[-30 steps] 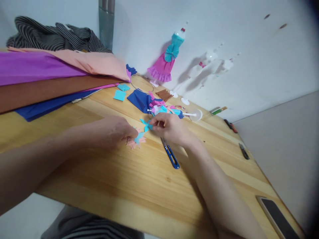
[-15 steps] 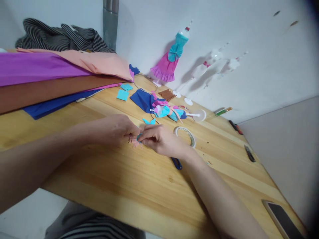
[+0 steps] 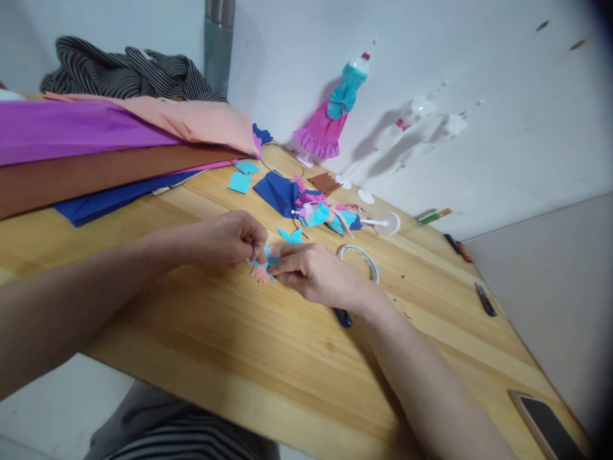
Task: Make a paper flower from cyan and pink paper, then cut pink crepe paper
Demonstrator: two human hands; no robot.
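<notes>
My left hand (image 3: 234, 237) is closed in a pinch just above a small layered paper flower. Whatever sits between its fingertips is too small to make out. The flower has light blue paper petals (image 3: 272, 260) over a fringed peach paper layer (image 3: 261, 275) on the table. My right hand (image 3: 318, 273) pinches the flower's right side, fingers pressed together at its edge. Just behind the hands lies another light blue paper cutout (image 3: 290, 236) with pointed petals. A dark blue handle (image 3: 343, 317) shows partly from under my right wrist.
A roll of tape (image 3: 372, 263) lies right of my right hand. Behind are a paper-dressed doll form (image 3: 330, 218) lying down and blue paper squares (image 3: 239, 183). Folded crepe paper (image 3: 96, 160) fills the left; a dressed stand (image 3: 320, 128) is by the wall. A phone (image 3: 546, 421) sits right.
My left hand has lifted slightly up and away from my right hand, uncovering more of the blue petals. The view has shifted slightly; my right hand stays at the flower.
</notes>
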